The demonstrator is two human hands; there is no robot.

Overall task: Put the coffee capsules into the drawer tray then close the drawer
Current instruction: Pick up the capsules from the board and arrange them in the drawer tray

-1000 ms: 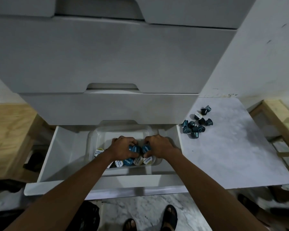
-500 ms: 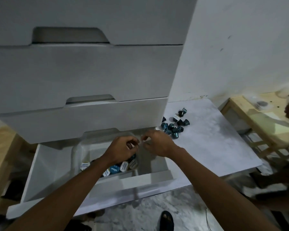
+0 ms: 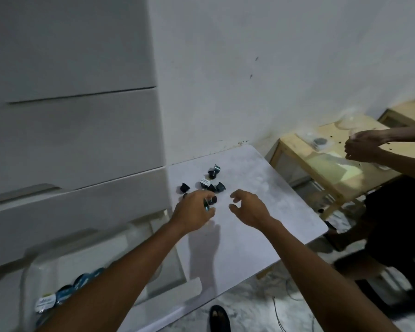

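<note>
Several small dark-teal coffee capsules [image 3: 219, 187] lay ungathered on the white marble table [image 3: 273, 202]; the left hand [image 3: 193, 213] pinched one, the right hand [image 3: 249, 209] hovered with fingers released, probably to grasp next at its ten o'clock.

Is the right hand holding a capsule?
No, the right hand is empty, its fingers loosely curled above the white table, beside the capsules.

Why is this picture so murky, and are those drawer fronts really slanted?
Head view: dim, flat light turns the capsules into dark blobs; the left hand casts a soft shadow on the white table; the wide lens slants the drawer fronts; everything is slightly blurred.
</note>
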